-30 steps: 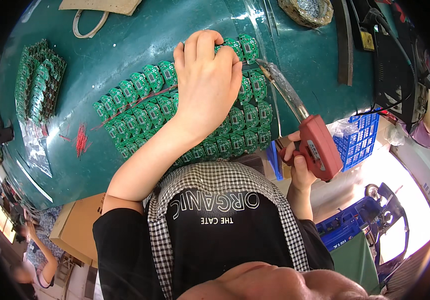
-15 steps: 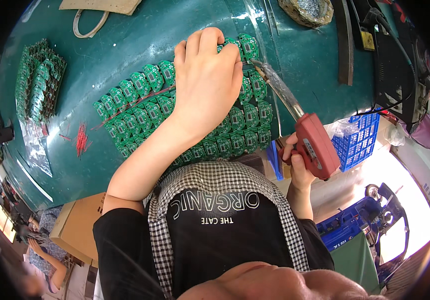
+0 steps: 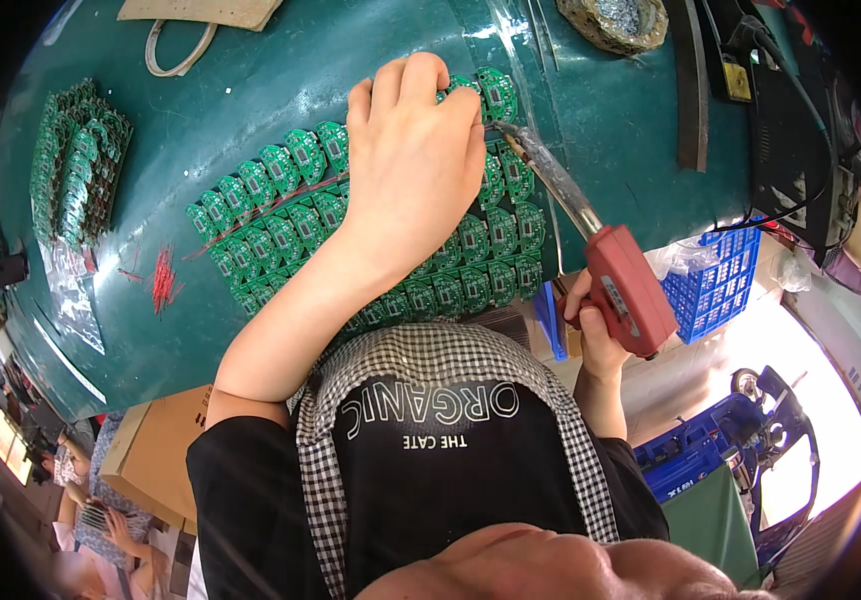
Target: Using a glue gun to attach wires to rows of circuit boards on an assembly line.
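Rows of green circuit boards (image 3: 276, 235) lie side by side on the green table, with thin red wires (image 3: 296, 193) along the upper rows. My left hand (image 3: 416, 165) rests over the top row, its fingers bent and pressed together. What they pinch is hidden beneath the hand. My right hand (image 3: 599, 325) is wrapped round the handle of a red soldering gun (image 3: 633, 285). Its long barrel slants up and left, and the tip is close to my left fingertips, by the top row's right end. Whether the tip touches a board I cannot tell.
Stacked circuit boards (image 3: 81, 165) and a small pile of red wires (image 3: 164, 280) lie to the left. At the far right are a rough stone-like dish (image 3: 616, 22) and a dark strip (image 3: 691, 90). A blue crate (image 3: 719, 285) stands beyond the table edge. Another person's hand (image 3: 123, 530) shows lower left.
The soldering gun has shifted slightly left, its tip nearer my left fingertips. My left hand has barely moved. At lower left, another person's hands and arms have moved.
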Tool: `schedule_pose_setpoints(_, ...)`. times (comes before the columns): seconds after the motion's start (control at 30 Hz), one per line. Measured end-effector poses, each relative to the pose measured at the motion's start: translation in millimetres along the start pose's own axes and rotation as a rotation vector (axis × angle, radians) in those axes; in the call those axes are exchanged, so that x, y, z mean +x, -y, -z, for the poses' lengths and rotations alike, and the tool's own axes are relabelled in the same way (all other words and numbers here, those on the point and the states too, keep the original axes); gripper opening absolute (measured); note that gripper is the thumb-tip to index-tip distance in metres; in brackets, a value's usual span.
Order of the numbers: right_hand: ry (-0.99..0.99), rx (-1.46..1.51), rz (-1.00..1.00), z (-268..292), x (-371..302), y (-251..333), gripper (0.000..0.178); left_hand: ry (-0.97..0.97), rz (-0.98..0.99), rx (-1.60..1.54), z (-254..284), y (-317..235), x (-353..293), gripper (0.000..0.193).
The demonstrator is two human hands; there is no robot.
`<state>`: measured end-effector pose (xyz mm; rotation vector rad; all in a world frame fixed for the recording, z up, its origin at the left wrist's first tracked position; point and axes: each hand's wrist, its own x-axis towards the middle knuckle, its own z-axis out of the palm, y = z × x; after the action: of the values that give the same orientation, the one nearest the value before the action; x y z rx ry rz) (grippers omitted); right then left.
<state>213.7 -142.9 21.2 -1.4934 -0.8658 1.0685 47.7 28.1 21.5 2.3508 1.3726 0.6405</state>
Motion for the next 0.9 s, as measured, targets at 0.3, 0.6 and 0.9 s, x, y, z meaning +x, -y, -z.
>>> schedule_pose_setpoints(0.3, 0.115, 0.167, -0.001, 9, 0, 2, 0.057, 0.006, -0.009, 0.032, 1, -1, 1, 0.007)
schedule_pose_setpoints(0.6, 0.002, 0.084, 0.052, 0, 4, 6, 0.061, 0.018, -0.009, 0.046, 1, -2, 1, 0.006)
schedule_pose_setpoints(0.9, -0.012, 0.205, 0.076, 4, 4, 8, 0.059, 0.040, -0.025, 0.049, 3, -1, 1, 0.007)
